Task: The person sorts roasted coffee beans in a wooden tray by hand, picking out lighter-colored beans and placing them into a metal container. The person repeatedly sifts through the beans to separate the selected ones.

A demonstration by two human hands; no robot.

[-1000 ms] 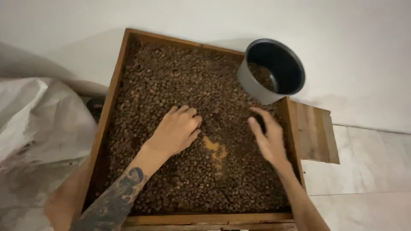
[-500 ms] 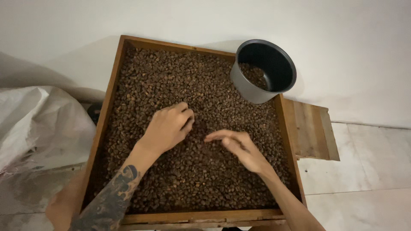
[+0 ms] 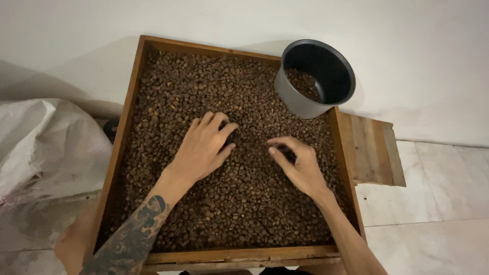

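Note:
A square wooden tray [image 3: 125, 137] is filled with small brown beans [image 3: 204, 86]. My left hand [image 3: 204, 147] lies flat on the beans near the tray's middle, fingers spread and pointing up-right. My right hand [image 3: 298, 163] rests on the beans just to its right, fingers curled and pointing left, thumb and forefinger close together over the beans. Whether it pinches a bean I cannot tell. A dark grey round pot [image 3: 316, 76] stands tilted on the tray's far right corner, with some beans inside.
A white woven sack [image 3: 46, 147] lies left of the tray. A small wooden board [image 3: 374, 150] sticks out at the tray's right side. White wall behind, pale floor tiles [image 3: 438, 203] at the right.
My right hand has moved from the tray's right edge leftward toward the middle. The bare patch in the beans is covered over. My left hand has barely shifted.

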